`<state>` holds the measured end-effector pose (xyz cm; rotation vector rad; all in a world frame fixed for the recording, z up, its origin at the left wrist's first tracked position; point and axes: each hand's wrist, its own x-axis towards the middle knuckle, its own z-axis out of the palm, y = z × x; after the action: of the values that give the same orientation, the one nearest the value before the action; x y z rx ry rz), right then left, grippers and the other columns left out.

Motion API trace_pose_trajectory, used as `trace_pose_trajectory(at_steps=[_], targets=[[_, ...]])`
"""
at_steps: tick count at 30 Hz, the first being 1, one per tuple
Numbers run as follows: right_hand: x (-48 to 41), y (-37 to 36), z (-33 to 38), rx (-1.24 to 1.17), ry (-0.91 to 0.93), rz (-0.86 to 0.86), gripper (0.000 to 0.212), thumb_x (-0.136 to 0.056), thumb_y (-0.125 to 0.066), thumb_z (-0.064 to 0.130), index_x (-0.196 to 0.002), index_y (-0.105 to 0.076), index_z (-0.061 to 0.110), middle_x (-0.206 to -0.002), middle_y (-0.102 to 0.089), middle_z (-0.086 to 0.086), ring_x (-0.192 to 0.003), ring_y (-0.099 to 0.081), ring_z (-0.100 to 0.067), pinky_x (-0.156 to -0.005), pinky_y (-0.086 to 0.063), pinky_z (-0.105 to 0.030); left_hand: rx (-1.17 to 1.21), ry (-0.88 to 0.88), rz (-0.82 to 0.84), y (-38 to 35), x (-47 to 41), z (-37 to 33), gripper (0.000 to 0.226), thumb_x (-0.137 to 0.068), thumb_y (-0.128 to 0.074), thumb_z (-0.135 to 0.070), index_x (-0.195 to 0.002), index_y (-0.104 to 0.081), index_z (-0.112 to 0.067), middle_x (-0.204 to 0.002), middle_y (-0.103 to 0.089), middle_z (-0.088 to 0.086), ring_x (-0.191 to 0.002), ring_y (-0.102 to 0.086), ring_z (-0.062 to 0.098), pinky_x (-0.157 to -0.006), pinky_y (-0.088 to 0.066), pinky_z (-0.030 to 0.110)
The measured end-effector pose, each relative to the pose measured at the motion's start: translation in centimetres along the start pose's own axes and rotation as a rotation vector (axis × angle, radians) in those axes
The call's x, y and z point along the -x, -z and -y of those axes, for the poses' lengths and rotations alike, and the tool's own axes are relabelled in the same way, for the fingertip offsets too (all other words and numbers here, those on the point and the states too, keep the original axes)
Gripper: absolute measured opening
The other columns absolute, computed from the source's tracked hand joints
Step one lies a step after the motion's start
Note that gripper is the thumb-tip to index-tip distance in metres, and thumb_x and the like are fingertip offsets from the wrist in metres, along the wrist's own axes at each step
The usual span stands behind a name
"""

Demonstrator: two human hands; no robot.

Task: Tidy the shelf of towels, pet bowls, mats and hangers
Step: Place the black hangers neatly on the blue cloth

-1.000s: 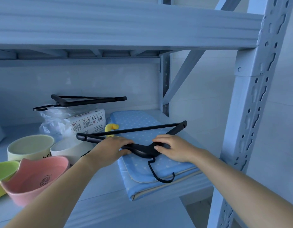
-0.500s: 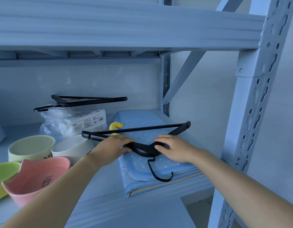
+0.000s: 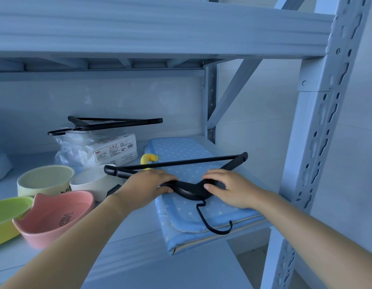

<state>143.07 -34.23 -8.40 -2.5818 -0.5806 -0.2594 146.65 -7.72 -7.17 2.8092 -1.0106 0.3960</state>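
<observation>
While both hands hold the black hanger point(image 3: 191, 190) over the blue dotted mat point(image 3: 180, 151) on the shelf point(image 3: 128, 236), the left hand point(image 3: 148, 185) wraps its fingers round the left arm and the right hand point(image 3: 228, 190) pinches the right shoulder between thumb and fingers. The hook points toward the viewer.
</observation>
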Motion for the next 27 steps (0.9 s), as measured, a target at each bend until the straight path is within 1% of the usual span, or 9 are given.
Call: trace_pose_trajectory(at_steps=[3,6,11,13,16,19,21,25,27], targets=[[-0.9,0.3,-0.1,-0.013,-0.043,0.022,0.043,-0.093,-0.048,0.043,-0.133,-0.048,0.028,-0.143,-0.038,0.013,-0.13,-0.035,-0.004,-0.094,-0.024,-0.013,-0.044,0.02,0.021,0.7,-0.7,0.1,0.027,-0.094,-0.046,-0.042,-0.121,-0.049,-0.042,-0.11,-0.054,-0.016,-0.107,-0.047,0.004,-0.087,-0.046,0.033],[-2.2,0.6,-0.4,-0.034,-0.103,0.024,0.045,-0.092,-0.05,0.044,-0.134,-0.047,0.028,-0.145,-0.036,0.012,-0.133,-0.032,-0.006,-0.097,-0.024,-0.016,-0.003,0.036,0.026,0.6,-1.2,0.1,0.028,-0.095,-0.048,-0.035,-0.122,-0.052,-0.038,-0.112,-0.054,-0.013,-0.107,-0.048,0.007,-0.089,-0.045,0.035],[-2.8,0.7,-1.2,-0.023,-0.142,-0.005,0.044,-0.092,-0.05,0.046,-0.131,-0.05,0.026,-0.138,-0.045,0.011,-0.121,-0.045,-0.01,-0.094,-0.031,-0.018,0.02,0.053,-0.053,0.3,-0.8,0.5,0.035,-0.097,-0.046,-0.024,-0.13,-0.051,-0.032,-0.124,-0.051,-0.012,-0.115,-0.046,0.008,-0.097,-0.04,0.027],[-2.7,0.8,-1.4,0.01,-0.133,-0.031,0.044,-0.092,-0.048,0.047,-0.13,-0.051,0.026,-0.137,-0.047,0.011,-0.119,-0.047,-0.009,-0.096,-0.033,-0.02,0.026,0.066,-0.091,0.6,-0.4,1.1,0.034,-0.097,-0.046,-0.024,-0.13,-0.052,-0.031,-0.127,-0.052,-0.014,-0.118,-0.046,0.008,-0.096,-0.04,0.025],[-3.2,1.3,-1.0,0.017,-0.112,-0.065,0.042,-0.093,-0.046,0.047,-0.129,-0.052,0.026,-0.137,-0.048,0.012,-0.115,-0.051,-0.007,-0.098,-0.039,-0.025,0.022,0.107,-0.094,1.4,0.1,2.1,0.033,-0.097,-0.044,-0.028,-0.129,-0.051,-0.034,-0.132,-0.049,-0.016,-0.123,-0.043,0.008,-0.097,-0.041,0.032],[-4.5,1.6,0.3,0.018,-0.054,-0.097,0.04,-0.094,-0.046,0.044,-0.128,-0.053,0.025,-0.137,-0.048,0.011,-0.126,-0.043,-0.006,-0.102,-0.032,-0.021,0.036,0.152,-0.144,2.3,0.4,3.3,0.031,-0.096,-0.045,-0.032,-0.126,-0.052,-0.039,-0.133,-0.047,-0.02,-0.124,-0.042,0.006,-0.095,-0.042,0.029],[-5.6,1.6,1.3,0.013,-0.011,-0.122,0.038,-0.094,-0.047,0.042,-0.127,-0.055,0.025,-0.135,-0.05,0.011,-0.127,-0.041,-0.005,-0.099,-0.026,-0.016,0.053,0.165,-0.179,2.8,0.6,4.0,0.031,-0.095,-0.047,-0.034,-0.125,-0.052,-0.041,-0.128,-0.05,-0.02,-0.119,-0.045,0.006,-0.091,-0.044,0.029],[-8.0,1.2,3.6,0.023,0.058,-0.108,0.039,-0.094,-0.047,0.043,-0.128,-0.053,0.028,-0.137,-0.048,0.011,-0.128,-0.039,-0.004,-0.098,-0.026,-0.015,0.068,0.163,-0.23,3.9,0.5,5.7,0.028,-0.093,-0.048,-0.037,-0.119,-0.053,-0.046,-0.116,-0.053,-0.02,-0.11,-0.048,0.006,-0.086,-0.046,0.03],[-9.4,1.2,4.9,0.042,0.081,-0.098,0.04,-0.094,-0.047,0.044,-0.13,-0.052,0.028,-0.139,-0.047,0.011,-0.13,-0.037,-0.005,-0.099,-0.025,-0.016,0.029,0.169,-0.238,4.4,0.5,6.9,0.028,-0.092,-0.049,-0.039,-0.119,-0.052,-0.045,-0.118,-0.053,-0.02,-0.111,-0.048,0.006,-0.085,-0.046,0.03]])
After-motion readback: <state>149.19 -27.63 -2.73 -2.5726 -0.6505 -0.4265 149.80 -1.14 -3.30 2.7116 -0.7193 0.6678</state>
